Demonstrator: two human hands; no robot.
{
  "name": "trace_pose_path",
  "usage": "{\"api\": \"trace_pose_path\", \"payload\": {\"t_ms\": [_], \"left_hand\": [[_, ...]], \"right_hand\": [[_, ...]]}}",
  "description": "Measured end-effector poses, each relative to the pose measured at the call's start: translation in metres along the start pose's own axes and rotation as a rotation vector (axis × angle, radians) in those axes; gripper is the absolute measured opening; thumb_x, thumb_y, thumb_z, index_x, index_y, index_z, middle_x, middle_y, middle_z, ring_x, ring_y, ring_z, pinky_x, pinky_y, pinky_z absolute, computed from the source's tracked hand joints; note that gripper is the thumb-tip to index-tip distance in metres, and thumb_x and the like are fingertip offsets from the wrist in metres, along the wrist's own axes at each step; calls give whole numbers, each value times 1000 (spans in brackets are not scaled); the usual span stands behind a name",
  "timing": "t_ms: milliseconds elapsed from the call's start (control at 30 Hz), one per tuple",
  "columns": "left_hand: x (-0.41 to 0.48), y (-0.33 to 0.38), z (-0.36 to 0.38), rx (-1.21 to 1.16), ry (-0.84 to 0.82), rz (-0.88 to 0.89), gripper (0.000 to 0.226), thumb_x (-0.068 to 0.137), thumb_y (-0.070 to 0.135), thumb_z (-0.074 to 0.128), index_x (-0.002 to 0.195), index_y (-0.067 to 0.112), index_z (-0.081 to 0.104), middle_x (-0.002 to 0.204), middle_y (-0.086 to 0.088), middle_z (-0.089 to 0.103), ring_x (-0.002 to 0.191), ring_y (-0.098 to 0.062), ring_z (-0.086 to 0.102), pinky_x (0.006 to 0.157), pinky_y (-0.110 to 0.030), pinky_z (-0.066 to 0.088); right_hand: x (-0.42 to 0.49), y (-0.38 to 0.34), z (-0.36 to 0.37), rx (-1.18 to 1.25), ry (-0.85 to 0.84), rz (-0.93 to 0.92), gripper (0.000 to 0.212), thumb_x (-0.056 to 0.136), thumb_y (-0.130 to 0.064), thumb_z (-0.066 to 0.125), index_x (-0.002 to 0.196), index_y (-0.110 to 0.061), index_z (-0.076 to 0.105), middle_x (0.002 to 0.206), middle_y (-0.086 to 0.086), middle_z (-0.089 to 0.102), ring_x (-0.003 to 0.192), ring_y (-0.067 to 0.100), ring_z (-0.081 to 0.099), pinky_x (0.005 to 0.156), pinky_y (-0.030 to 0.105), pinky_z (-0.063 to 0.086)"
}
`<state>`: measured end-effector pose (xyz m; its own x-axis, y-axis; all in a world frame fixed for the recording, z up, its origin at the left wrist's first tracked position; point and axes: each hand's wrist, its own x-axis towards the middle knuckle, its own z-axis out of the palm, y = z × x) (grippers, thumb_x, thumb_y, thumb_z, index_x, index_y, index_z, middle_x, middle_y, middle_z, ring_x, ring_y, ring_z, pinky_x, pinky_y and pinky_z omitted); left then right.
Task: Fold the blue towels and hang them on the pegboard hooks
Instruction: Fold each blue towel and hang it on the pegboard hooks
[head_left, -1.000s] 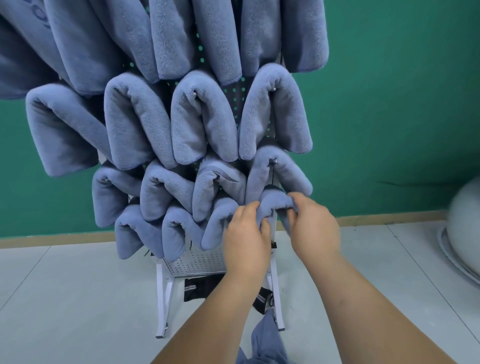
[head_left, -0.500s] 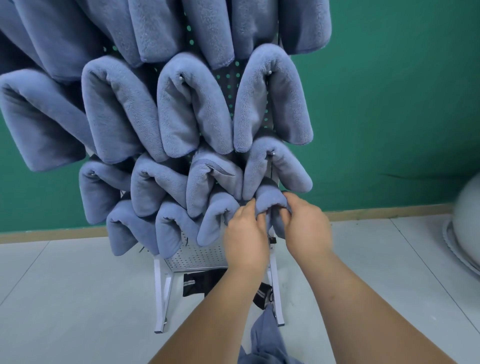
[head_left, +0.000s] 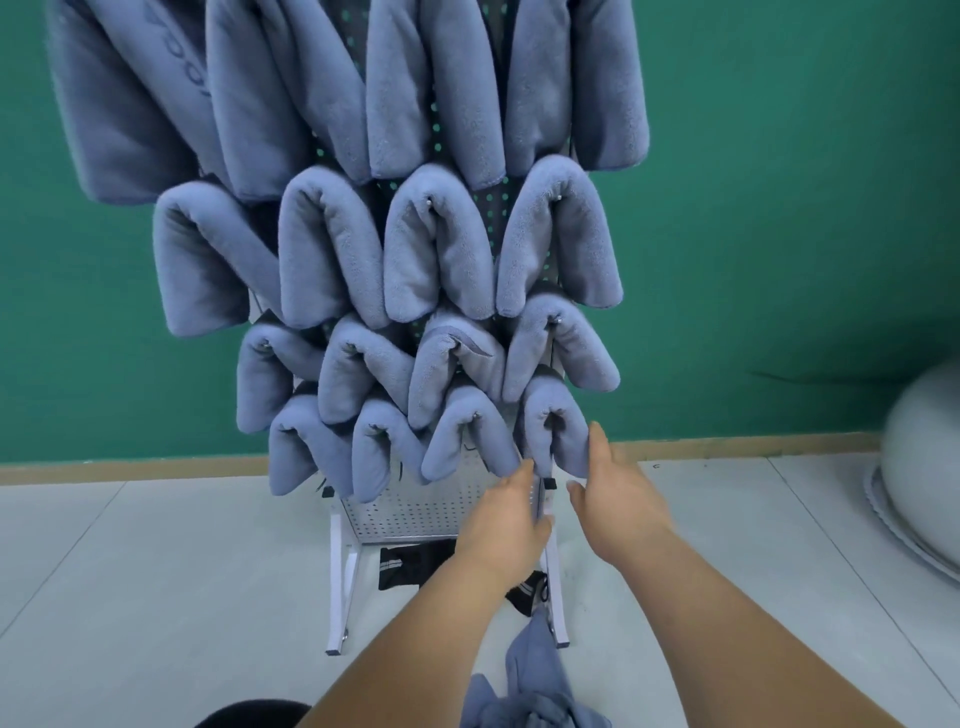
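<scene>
Nearest, a loose heap of blue towels (head_left: 530, 691) lies on the floor (head_left: 156, 571). Beyond it, both hands reach forward, fingers uncurled and gripping nothing. The left hand (head_left: 511, 519) touches the lower edge of the bottom-right folded towel (head_left: 553, 431), and the right hand (head_left: 618, 499) rests against its right flap. That towel hangs on the pegboard (head_left: 415, 512), before a green wall (head_left: 779, 208).

Centre and top of frame, towels (head_left: 441, 249): thick plush cloth, matt, fuzzy nap.
Lower centre, pegboard (head_left: 415, 512): perforated sheet metal, dull pale finish.
Beneath it, legs (head_left: 340, 587): white painted metal, smooth.
Right side, wall (head_left: 779, 208): matt green, faintly mottled.
Lower left, floor (head_left: 156, 571): pale tiles, smooth, low sheen.
Bottom edge, loose towel (head_left: 535, 691): same soft cloth.
Under the board, rag (head_left: 410, 564): thin black fabric.
</scene>
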<state>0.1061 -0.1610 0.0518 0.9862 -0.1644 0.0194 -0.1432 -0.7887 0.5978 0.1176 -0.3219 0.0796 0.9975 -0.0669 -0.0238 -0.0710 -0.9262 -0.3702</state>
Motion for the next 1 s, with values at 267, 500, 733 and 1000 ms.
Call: {"api": "trace_pose_path", "payload": {"t_ms": [267,500,733,1000], "left_hand": [[-58,-27,-8,27,-205,-32,67,101,39,64,161,29,37,149,1,57,132,-22,54,111,-34,45],[-111,-78,-10,63,-253,-125,74,97,41,67,163,27,35,145,0,57,129,-21,55,111,-36,46],[-159,-141,4,94,-285,-250,70,97,42,66,160,26,39,148,-4,57,135,-21,54,112,-35,45],[-196,-192,39,73,-393,-373,68,97,39,68,159,32,39,153,3,53,131,-21,59,111,-35,46]], "right_hand": [[-47,-18,-7,-52,-60,-24,83,105,-40,56,166,-19,4,167,5,25,143,30,39,104,42,46],[-89,-34,31,-45,-173,-135,79,102,-38,60,165,-22,15,165,3,27,138,31,44,106,42,47],[-115,-26,93,-100,-409,-157,74,101,-39,60,164,-26,25,161,3,34,140,30,46,112,42,45],[-151,7,177,-179,-610,-73,61,100,-44,56,158,-38,35,150,2,44,135,30,49,108,44,49]]}}
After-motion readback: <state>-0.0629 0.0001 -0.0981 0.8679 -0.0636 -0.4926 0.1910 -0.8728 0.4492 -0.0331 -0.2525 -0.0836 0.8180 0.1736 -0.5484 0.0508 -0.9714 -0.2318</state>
